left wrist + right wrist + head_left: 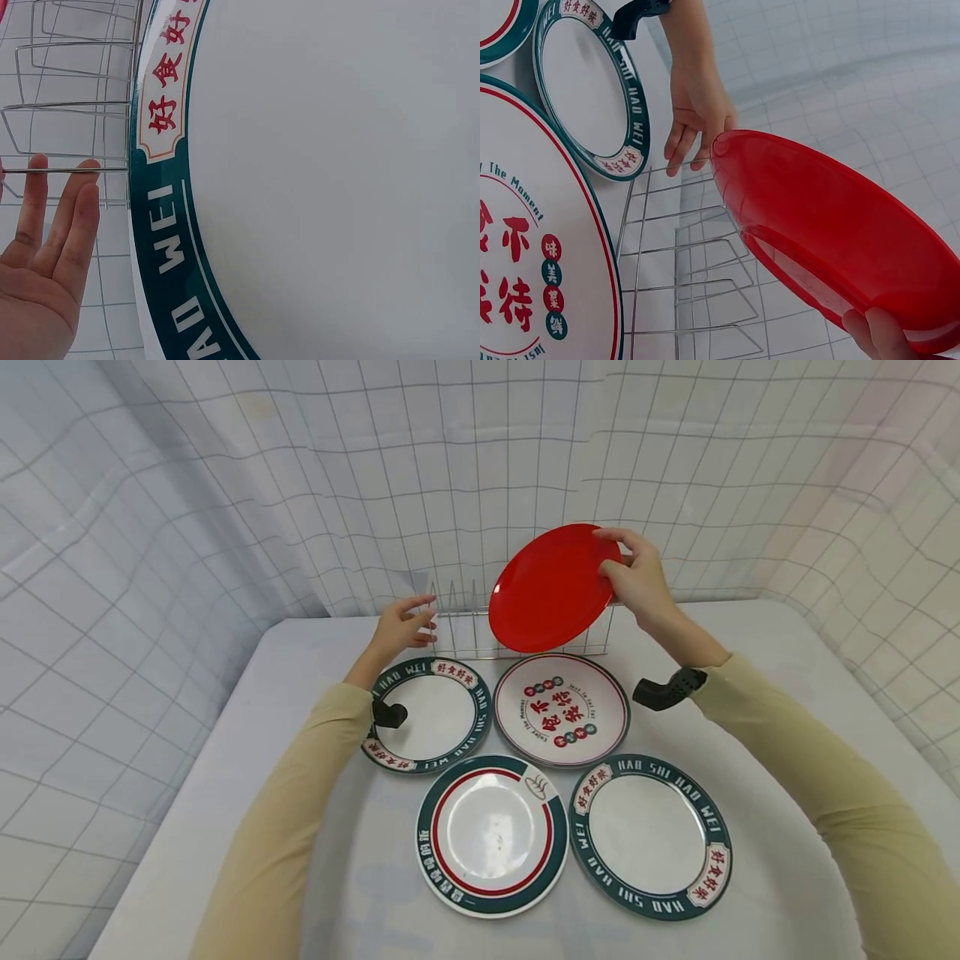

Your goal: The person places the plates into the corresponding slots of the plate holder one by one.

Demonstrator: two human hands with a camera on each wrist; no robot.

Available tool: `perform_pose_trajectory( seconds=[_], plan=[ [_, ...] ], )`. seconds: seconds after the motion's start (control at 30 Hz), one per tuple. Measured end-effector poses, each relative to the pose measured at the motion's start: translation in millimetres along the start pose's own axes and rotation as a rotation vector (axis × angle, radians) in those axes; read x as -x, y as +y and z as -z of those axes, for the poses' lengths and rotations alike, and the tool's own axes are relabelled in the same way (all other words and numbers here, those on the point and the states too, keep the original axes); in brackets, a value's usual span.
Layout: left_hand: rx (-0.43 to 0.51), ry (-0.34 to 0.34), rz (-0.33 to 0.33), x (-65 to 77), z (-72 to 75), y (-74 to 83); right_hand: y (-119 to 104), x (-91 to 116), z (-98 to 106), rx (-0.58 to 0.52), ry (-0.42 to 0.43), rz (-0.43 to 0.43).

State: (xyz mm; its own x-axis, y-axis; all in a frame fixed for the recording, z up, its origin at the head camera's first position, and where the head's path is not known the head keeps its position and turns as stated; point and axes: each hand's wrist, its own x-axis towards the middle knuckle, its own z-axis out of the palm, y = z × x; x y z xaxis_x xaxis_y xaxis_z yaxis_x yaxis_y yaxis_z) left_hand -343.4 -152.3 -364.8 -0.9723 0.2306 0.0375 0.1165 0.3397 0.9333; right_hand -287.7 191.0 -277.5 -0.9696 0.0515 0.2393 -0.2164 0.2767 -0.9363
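Observation:
My right hand point(639, 578) pinches a red plate point(551, 589) by its right edge, thumb on the front face. The plate is tilted and overlaps the right part of a wire dish rack point(468, 635) in the head view. My left hand point(405, 627) is at the rack's left end, fingers fairly straight and touching the end wire point(67, 170). In the right wrist view, the red plate's point(832, 225) far edge overlaps the left hand's fingertips point(676, 154).
Before the rack lie a green-rimmed plate point(427, 714) at left and a white plate with red lettering point(562, 710). Nearer are a green-and-red-ringed plate point(491, 835) and another green-rimmed plate point(651, 835). Grid-patterned cloth point(480, 460) hangs behind and at both sides.

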Motion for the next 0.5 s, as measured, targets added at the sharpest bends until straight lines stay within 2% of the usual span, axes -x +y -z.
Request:
perform_pose_trajectory(
  seconds=[0.23,0.5],
  plan=[
    [-0.001,-0.005,0.01,11.4,-2.4,15.5,-5.9,-7.5,-12.8,0.03,-0.007,-0.008],
    [0.023,0.003,0.007,9.7,-1.9,14.1,-10.0,-17.8,-27.1,0.089,-0.009,0.008]
  ],
)
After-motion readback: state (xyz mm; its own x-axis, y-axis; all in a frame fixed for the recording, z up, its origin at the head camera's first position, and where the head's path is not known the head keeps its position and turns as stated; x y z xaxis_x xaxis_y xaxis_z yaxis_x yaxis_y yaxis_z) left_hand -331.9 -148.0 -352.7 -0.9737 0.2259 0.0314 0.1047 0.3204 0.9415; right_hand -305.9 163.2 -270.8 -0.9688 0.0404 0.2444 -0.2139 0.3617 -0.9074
